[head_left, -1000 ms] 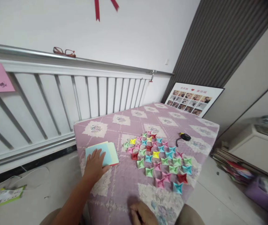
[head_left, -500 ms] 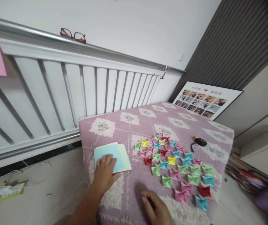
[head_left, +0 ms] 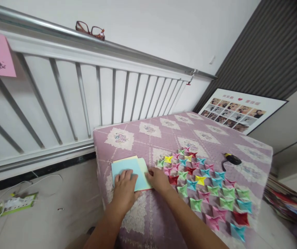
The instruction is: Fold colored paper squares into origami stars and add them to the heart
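Pressing down the light-blue sheet (head_left: 124, 165) near the left end of the quilted cloth (head_left: 161, 214) with the left hand (head_left: 124, 188), spreading its fingers loosely, bending them a little and gripping nothing. Probably best done by bearing down lightly and evenly, pinning the pile without creasing thin, smooth paper. Baring, under the blue, a yellow margin behind and the pale-green sheet (head_left: 143, 169) at the right. Meeting that right edge with the right hand (head_left: 160, 180), holding thumb and fingertips close together but showing too little to tell whether any paper is pinched. Calling here, likely, for soft fingertip contact, sparing the corners and clearing the nearest folds with the wrist. Crowding the lace-patterned weave further right with crisp, four-pointed paper stars (head_left: 200, 180), turning sharp tips outward. Ending beyond them with a small, black-and-yellow object (head_left: 233, 159), trailing a dark strip.
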A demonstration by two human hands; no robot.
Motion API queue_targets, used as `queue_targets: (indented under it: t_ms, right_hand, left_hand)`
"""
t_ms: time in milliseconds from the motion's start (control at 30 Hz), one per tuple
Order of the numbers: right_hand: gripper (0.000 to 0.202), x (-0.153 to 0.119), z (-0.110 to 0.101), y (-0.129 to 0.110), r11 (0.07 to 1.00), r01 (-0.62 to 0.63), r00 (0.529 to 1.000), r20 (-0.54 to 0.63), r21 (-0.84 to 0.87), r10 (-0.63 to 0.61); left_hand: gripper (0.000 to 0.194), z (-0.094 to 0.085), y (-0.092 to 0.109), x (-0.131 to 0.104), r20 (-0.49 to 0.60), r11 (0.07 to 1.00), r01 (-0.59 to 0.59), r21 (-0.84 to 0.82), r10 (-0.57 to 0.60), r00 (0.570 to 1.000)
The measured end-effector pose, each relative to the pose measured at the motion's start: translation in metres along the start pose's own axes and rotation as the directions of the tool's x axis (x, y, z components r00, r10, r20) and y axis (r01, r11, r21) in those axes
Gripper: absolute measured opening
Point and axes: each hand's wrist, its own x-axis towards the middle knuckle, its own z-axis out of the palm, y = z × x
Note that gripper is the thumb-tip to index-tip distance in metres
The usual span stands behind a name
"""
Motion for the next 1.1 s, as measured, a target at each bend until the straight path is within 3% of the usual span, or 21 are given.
queue_targets:
  t_ms: [433, 667, 833, 1100]
  right_hand:
    - [0.018, -0.010, -0.004, -0.014, 0.981, -0.010, 1.000, -0.010, -0.193, 0.009]
    - [0.024, -0.010, -0.004, -0.016, 0.990, -0.018, 0.999, -0.030, -0.136, 0.014]
    - [0.021, -0.003, -0.003, -0.017, 0.996, -0.053, 0.998, 0.024, -0.065, 0.055]
    - [0.018, 0.003, 0.000, -0.016, 0.997, -0.072, 0.997, 0.030, 0.004, 0.072]
  left_hand:
    - [0.050, -0.006, 0.003, 0.000, 0.057, 1.000, 0.022, -0.013, -0.022, 0.998]
    - [0.050, -0.007, 0.003, 0.000, 0.067, 1.000, 0.029, -0.009, -0.028, 0.997]
    - [0.049, -0.010, 0.004, 0.000, 0.097, 0.999, 0.039, -0.004, -0.038, 0.995]
    - [0.048, -0.010, 0.003, -0.001, 0.058, 1.000, 0.021, -0.018, -0.020, 0.998]
